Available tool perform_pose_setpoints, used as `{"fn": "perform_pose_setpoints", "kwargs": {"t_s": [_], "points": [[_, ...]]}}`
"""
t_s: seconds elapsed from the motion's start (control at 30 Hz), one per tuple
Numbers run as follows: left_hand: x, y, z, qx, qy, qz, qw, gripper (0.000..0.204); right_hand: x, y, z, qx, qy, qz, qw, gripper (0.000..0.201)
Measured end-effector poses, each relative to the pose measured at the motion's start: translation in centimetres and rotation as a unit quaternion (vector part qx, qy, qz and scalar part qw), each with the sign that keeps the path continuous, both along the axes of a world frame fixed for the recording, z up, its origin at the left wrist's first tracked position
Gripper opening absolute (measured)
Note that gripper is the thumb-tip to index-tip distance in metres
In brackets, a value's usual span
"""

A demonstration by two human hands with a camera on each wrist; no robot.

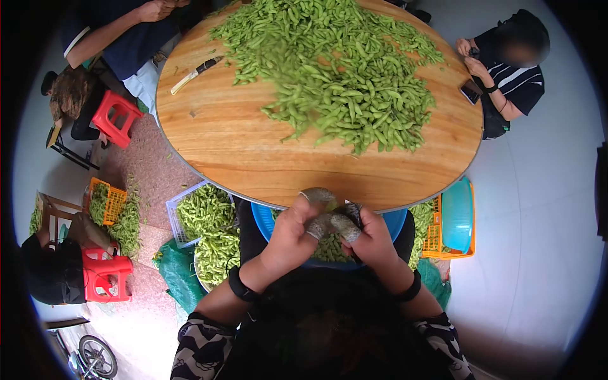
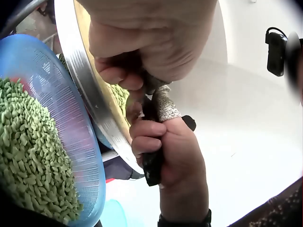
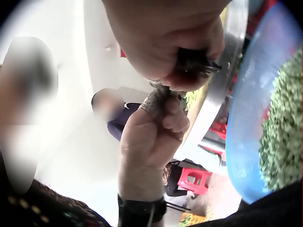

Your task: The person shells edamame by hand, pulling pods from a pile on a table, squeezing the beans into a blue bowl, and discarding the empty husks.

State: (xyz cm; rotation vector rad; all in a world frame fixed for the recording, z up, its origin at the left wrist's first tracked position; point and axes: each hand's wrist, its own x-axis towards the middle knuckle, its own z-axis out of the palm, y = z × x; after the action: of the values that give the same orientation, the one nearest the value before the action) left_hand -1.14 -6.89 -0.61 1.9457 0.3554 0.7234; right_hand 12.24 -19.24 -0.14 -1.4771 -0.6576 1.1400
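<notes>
Both hands meet above my lap at the near edge of the round wooden table (image 1: 266,177). My left hand (image 1: 288,234) has its fingers curled and pinches a green bean pod (image 1: 330,204), mostly hidden by the fingers. My right hand (image 1: 377,240) grips a black-handled tool (image 2: 152,168); its working end is hidden between the hands. Grey speckled finger covers (image 2: 165,104) wrap the thumbs, which come close together. Below the hands stands a blue mesh basket (image 2: 97,165) heaped with small green beans or pods (image 2: 28,161).
A large pile of green bean pods (image 1: 354,82) covers the table's far part, with a knife (image 1: 196,75) left of it. A white crate (image 1: 172,218) of pods, a green sack (image 1: 177,275) and an orange crate (image 1: 432,240) flank my legs. Other people sit around, some near red stools (image 1: 117,117).
</notes>
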Motion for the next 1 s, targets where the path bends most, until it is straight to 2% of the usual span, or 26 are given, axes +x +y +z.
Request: {"fn": "perform_pose_setpoints", "kwargs": {"t_s": [0.03, 0.07, 0.1, 0.13, 0.17, 0.2, 0.23, 0.3, 0.33, 0.37, 0.4, 0.47, 0.53, 0.6, 0.67, 0.73, 0.8, 0.83, 0.87, 0.93, 1.0], "points": [[-0.1, -0.2, 0.0, -0.110, -0.002, -0.040, 0.993, 0.040, 0.0, 0.1, 0.1, -0.001, 0.001, 0.001, 1.000, 0.014], [-0.1, -0.4, 0.1, -0.218, -0.004, -0.080, 0.973, 0.040, 0.0, 0.1, 0.2, 0.021, 0.089, -0.008, 0.996, 0.012], [0.0, -0.7, 0.6, -0.219, -0.003, -0.080, 0.972, 0.040, 0.1, 0.2, 0.3, 0.043, 0.175, -0.017, 0.984, 0.011], [0.1, -0.9, 1.4, -0.323, -0.022, -0.088, 0.942, 0.038, 0.3, 0.2, 0.5, 0.042, 0.174, -0.017, 0.984, 0.011], [0.2, -1.0, 1.8, -0.424, -0.041, -0.096, 0.899, 0.036, 0.5, 0.2, 0.8, 0.041, 0.222, -0.005, 0.974, 0.014], [0.2, -0.9, 1.6, -0.425, -0.043, -0.097, 0.899, 0.036, 0.8, 0.1, 1.0, 0.039, 0.269, 0.007, 0.962, 0.018], [0.2, -0.7, 1.2, -0.417, -0.018, -0.116, 0.901, 0.036, 1.0, 0.1, 1.3, 0.038, 0.268, 0.008, 0.963, 0.018], [0.1, -0.6, 0.5, -0.409, 0.005, -0.133, 0.903, 0.035, 1.2, 0.3, 1.5, -0.014, 0.041, 0.056, 0.997, 0.022], [0.0, -0.8, 0.1, -0.346, -0.012, -0.125, 0.930, 0.036, 1.4, 0.4, 1.4, -0.015, 0.041, 0.057, 0.997, 0.022], [0.0, -0.9, -0.2, -0.282, -0.028, -0.117, 0.952, 0.038, 1.6, 0.4, 1.1, -0.005, -0.053, 0.069, 0.996, 0.024], [0.0, -0.8, -0.5, -0.284, -0.028, -0.118, 0.951, 0.038, 1.6, 0.4, 0.8, 0.005, -0.147, 0.081, 0.986, 0.026], [0.0, -0.6, -0.9, -0.156, -0.053, -0.130, 0.978, 0.039, 1.4, 0.4, 0.6, -0.009, -0.169, 0.080, 0.982, 0.027], [-0.6, -0.3, -1.6, -0.169, -0.064, -0.116, 0.977, 0.039, 1.3, 0.4, 0.2, -0.023, -0.191, 0.081, 0.978, 0.027], [-1.6, 0.2, -1.6, -0.184, -0.074, -0.099, 0.975, 0.038, 1.2, -0.1, -0.3, 0.054, -0.410, 0.070, 0.908, 0.023], [-3.0, 1.3, -0.1, -0.305, -0.105, -0.012, 0.946, 0.032, 1.2, -0.1, 1.1, 0.024, -0.424, 0.107, 0.899, 0.021], [-4.8, 2.5, 0.4, -0.279, -0.112, 0.075, 0.951, 0.025, 1.2, 0.3, 2.2, -0.004, -0.436, 0.143, 0.889, 0.020], [-7.4, 3.9, 0.2, -0.232, -0.089, 0.165, 0.955, 0.022, 1.7, 1.5, 2.7, 0.013, -0.452, 0.089, 0.887, 0.017], [-8.7, 4.7, -0.3, -0.210, -0.081, 0.213, 0.951, 0.021, 2.1, 2.3, 3.0, -0.011, -0.466, 0.071, 0.882, 0.019], [-10.1, 5.7, -1.0, -0.187, -0.074, 0.260, 0.944, 0.020, 2.8, 3.4, 2.8, 0.015, -0.496, 0.048, 0.867, 0.020], [-13.4, 8.1, -3.2, -0.064, -0.002, 0.349, 0.935, 0.018, 4.6, 6.3, 1.8, 0.070, -0.586, 0.001, 0.807, 0.021], [-15.6, 9.6, -3.2, 0.100, 0.178, 0.408, 0.890, 0.020, 5.5, 9.3, 2.0, 0.058, -0.630, -0.021, 0.774, 0.022]]}}
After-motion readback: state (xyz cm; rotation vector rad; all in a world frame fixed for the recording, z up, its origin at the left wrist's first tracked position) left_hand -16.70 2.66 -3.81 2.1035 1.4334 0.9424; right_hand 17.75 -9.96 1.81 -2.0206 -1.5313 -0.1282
